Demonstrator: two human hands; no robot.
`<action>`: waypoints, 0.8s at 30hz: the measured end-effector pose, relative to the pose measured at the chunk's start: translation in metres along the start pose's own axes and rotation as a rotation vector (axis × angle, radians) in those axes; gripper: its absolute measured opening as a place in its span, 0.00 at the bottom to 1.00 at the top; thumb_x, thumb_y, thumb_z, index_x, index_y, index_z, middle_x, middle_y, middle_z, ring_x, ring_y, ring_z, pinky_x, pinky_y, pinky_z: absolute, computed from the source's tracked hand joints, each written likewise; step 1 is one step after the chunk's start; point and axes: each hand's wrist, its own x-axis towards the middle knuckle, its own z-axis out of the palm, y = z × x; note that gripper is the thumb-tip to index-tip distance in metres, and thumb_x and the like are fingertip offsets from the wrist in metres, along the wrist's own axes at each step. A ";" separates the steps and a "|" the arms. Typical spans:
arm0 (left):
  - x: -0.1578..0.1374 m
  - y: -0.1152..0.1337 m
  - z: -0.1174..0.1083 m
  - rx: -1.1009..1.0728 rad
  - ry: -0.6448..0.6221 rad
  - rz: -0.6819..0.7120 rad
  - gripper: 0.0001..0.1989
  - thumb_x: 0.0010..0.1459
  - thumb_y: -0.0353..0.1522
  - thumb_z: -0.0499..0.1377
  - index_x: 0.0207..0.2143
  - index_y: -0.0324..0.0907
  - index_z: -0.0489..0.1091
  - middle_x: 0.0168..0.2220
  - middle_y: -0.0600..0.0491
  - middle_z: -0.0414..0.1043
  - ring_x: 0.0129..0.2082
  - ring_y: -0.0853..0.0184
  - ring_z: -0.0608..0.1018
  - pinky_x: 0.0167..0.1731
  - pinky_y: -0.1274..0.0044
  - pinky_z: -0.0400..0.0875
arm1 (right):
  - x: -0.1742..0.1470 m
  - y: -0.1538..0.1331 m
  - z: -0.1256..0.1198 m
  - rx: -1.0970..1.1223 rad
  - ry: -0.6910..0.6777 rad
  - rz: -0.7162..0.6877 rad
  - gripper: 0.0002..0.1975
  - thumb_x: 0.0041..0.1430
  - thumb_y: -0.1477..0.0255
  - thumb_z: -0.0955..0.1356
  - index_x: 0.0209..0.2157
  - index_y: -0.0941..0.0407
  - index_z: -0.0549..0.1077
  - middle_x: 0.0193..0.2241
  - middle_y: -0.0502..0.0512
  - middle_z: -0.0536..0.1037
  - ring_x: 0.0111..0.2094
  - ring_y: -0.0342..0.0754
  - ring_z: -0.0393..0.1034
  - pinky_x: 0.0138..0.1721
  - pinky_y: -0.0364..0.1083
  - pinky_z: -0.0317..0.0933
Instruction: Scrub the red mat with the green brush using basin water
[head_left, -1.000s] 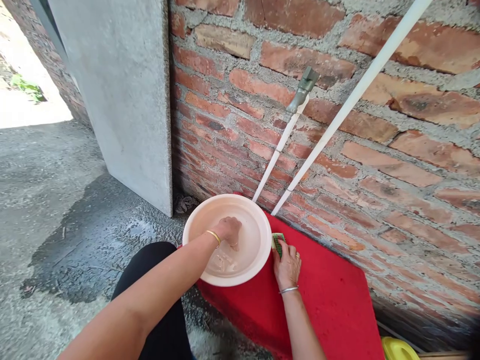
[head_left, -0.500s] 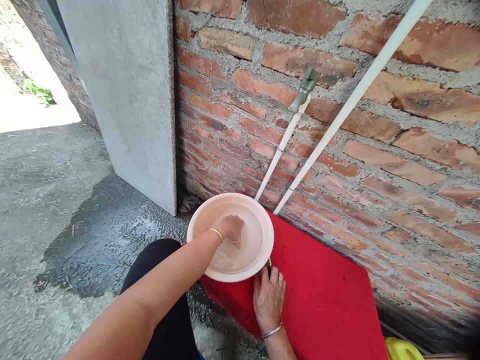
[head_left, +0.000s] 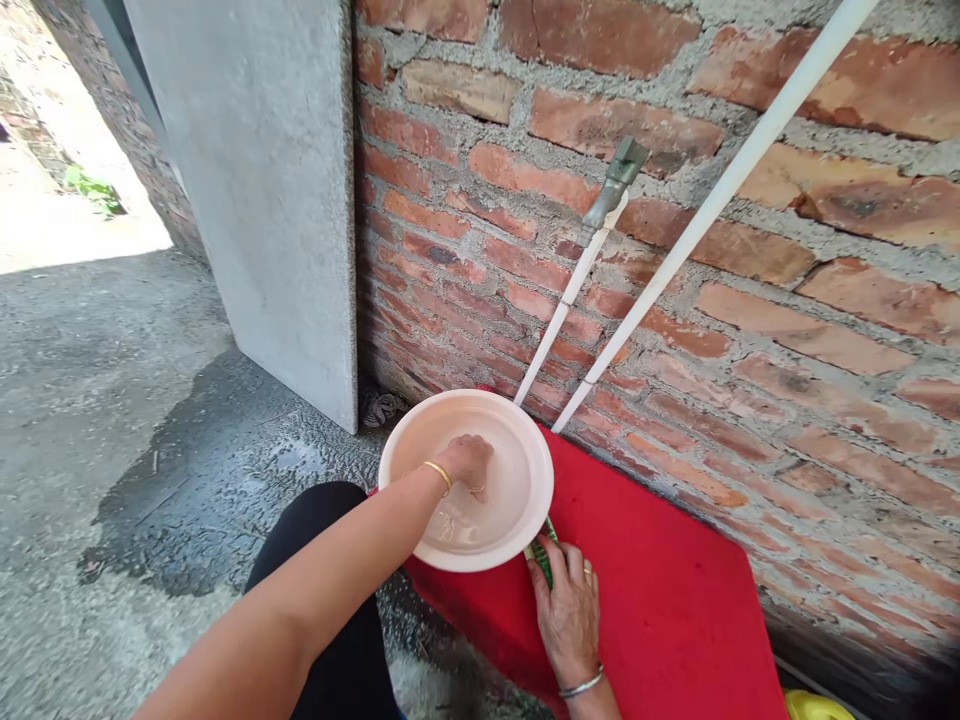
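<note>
Presently, the green sponge (head_left: 541, 563) lies between right thumb (head_left: 538, 583) and fingers (head_left: 557, 562).

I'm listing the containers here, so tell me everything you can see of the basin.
The basin is round, pale pinkish-white and looks plastic, with a broad, smooth rim. It is open at the top and holds clear water that catches glints of light. It stands on the red surface, near the brick wall. The left hand reaches inside, into the water. The right hand holds a green pad at its outer side; whether they touch is unclear. Its underside is hidden.
</note>
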 end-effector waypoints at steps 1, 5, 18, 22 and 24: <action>0.000 0.000 0.000 0.003 -0.006 0.001 0.45 0.35 0.44 0.73 0.55 0.36 0.66 0.57 0.38 0.66 0.55 0.48 0.70 0.55 0.63 0.66 | 0.008 0.004 0.002 -0.010 0.002 0.017 0.20 0.67 0.58 0.57 0.51 0.48 0.71 0.41 0.56 0.72 0.40 0.50 0.64 0.43 0.49 0.57; 0.001 0.000 -0.001 0.006 -0.023 0.003 0.49 0.32 0.44 0.74 0.57 0.35 0.65 0.58 0.36 0.65 0.56 0.46 0.69 0.56 0.63 0.65 | 0.050 0.023 0.008 -0.071 0.003 0.099 0.22 0.67 0.57 0.56 0.53 0.50 0.71 0.40 0.57 0.72 0.38 0.50 0.63 0.40 0.49 0.55; -0.001 0.001 -0.004 0.006 -0.042 0.007 0.49 0.32 0.44 0.74 0.57 0.36 0.65 0.58 0.36 0.65 0.56 0.45 0.69 0.55 0.63 0.65 | 0.084 0.014 0.013 -0.119 -0.050 0.177 0.18 0.66 0.64 0.59 0.54 0.50 0.71 0.39 0.57 0.71 0.38 0.50 0.63 0.39 0.48 0.53; 0.003 -0.001 0.000 -0.024 -0.008 0.013 0.49 0.30 0.45 0.74 0.56 0.36 0.67 0.57 0.35 0.66 0.55 0.44 0.70 0.54 0.61 0.66 | 0.027 -0.003 0.006 -0.102 0.002 0.084 0.20 0.67 0.61 0.57 0.51 0.49 0.72 0.39 0.57 0.71 0.38 0.52 0.63 0.40 0.50 0.55; 0.003 -0.002 0.001 -0.018 -0.001 0.015 0.48 0.30 0.44 0.74 0.55 0.35 0.67 0.56 0.35 0.67 0.55 0.44 0.71 0.54 0.62 0.67 | -0.001 -0.012 0.003 -0.072 0.023 0.058 0.19 0.67 0.59 0.57 0.50 0.48 0.73 0.40 0.58 0.72 0.39 0.52 0.64 0.41 0.51 0.56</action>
